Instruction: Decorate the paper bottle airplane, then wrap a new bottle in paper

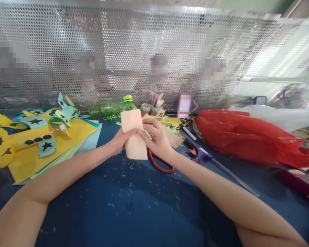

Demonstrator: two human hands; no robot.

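Note:
Both my hands meet at the middle of the blue table (134,206) around a pale peach sheet of paper (133,123) that wraps a green plastic bottle; only the bottle's yellow cap (128,98) and green neck show above the sheet. My left hand (121,140) grips the paper's left side, fingers curled round it. My right hand (156,139) presses the paper from the right, fingers closed, with a small multicoloured scrap under its fingertips. Red-handled scissors (161,165) lie on the table just under my right wrist.
Yellow and light-blue paper planes (23,137) with black stars rest on coloured sheets at the left. A second green bottle (105,109) lies behind. A red plastic bag (247,135) fills the right. A glue gun (199,152) and paper scraps sit nearby. Perforated metal screen (154,51) closes the back.

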